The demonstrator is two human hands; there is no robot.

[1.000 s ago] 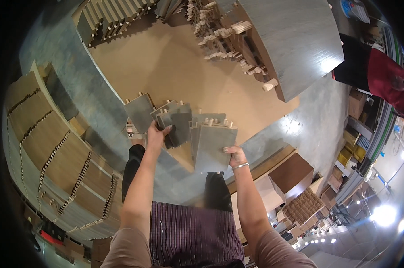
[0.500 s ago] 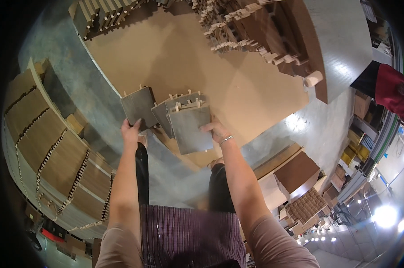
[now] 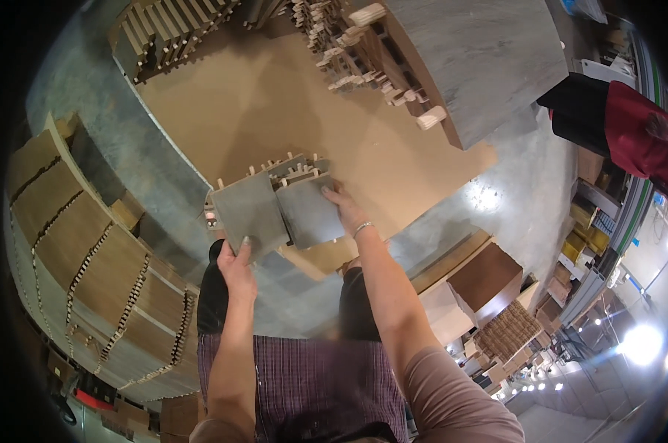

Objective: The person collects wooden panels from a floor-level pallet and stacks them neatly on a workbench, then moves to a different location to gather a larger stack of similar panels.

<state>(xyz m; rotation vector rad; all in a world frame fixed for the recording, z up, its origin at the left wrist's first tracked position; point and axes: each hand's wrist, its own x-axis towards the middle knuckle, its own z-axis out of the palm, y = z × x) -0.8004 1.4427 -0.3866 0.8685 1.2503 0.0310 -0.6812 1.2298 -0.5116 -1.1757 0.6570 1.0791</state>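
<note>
Woodworking workshop: stacked dowelled panels (image 3: 101, 258), grey floor (image 3: 120, 159), bright lamps (image 3: 641, 345).

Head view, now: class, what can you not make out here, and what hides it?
All in the head view:
- Most fingers of the left hand: hidden behind the left grey panel.
- Most of the rear panels: covered by the left grey panel and the right grey panel.
- The large grey board's far end: cut off by the upper edge.
- Person in red: partly lost in the dark rim.
</note>
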